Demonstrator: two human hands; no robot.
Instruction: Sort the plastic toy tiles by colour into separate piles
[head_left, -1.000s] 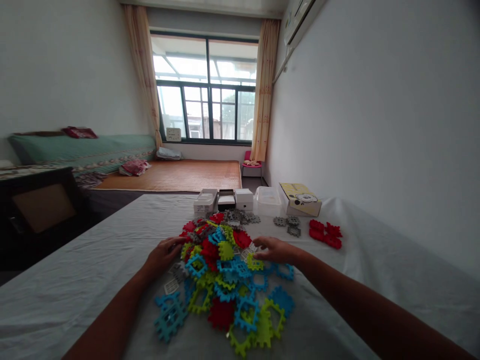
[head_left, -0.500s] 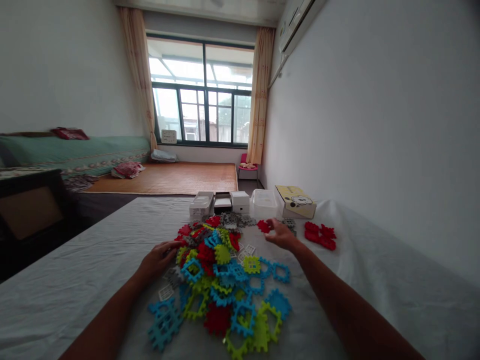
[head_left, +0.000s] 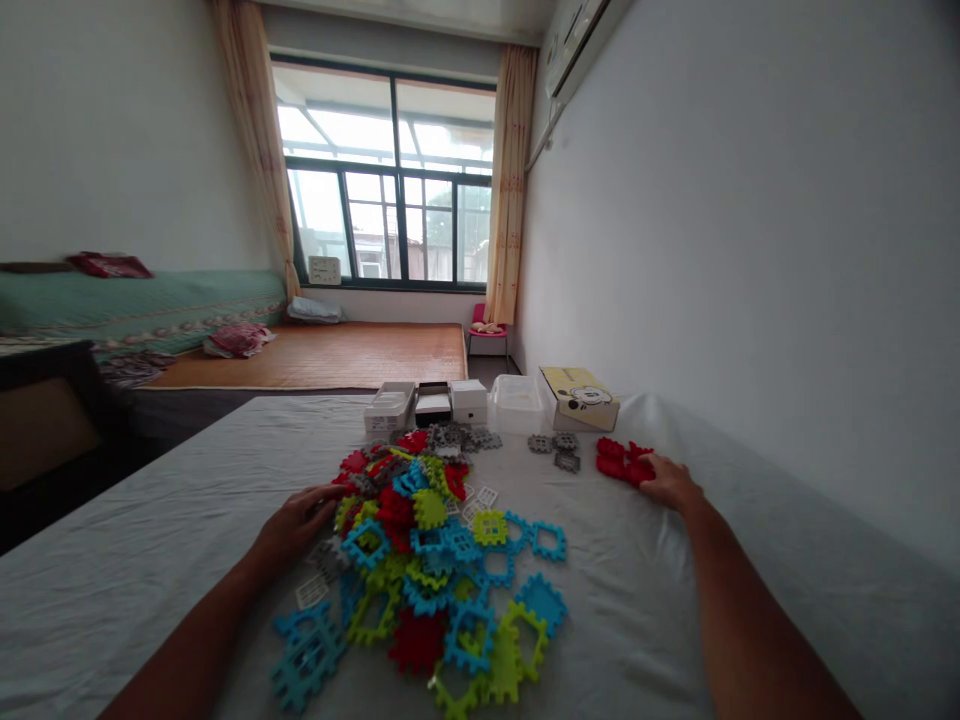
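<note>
A mixed heap of toothed plastic building pieces in red, blue, lime green and grey lies on the cloth; one lime piece (head_left: 430,509) sits near its middle. At the heap's left edge rests my left hand (head_left: 304,510), fingers stretched out against the red pieces there, with nothing plainly held. Over on the right, my right hand (head_left: 670,482) has its fingers closed on a red toothed piece (head_left: 640,466), among a small group of red pieces (head_left: 610,458). Three or so grey toothed pieces (head_left: 565,441) lie apart between heap and red group.
Along the table's far edge stand a white tray (head_left: 388,408), a black box (head_left: 433,402), a white box (head_left: 469,400), a clear plastic tub (head_left: 516,405) and a yellow carton (head_left: 579,398). A white wall is close on the right. A bed (head_left: 360,355) lies beyond.
My right hand has carried a red piece from beside the heap rightward to the red group. My left hand stays at the heap's edge. The view has shifted slightly right.
</note>
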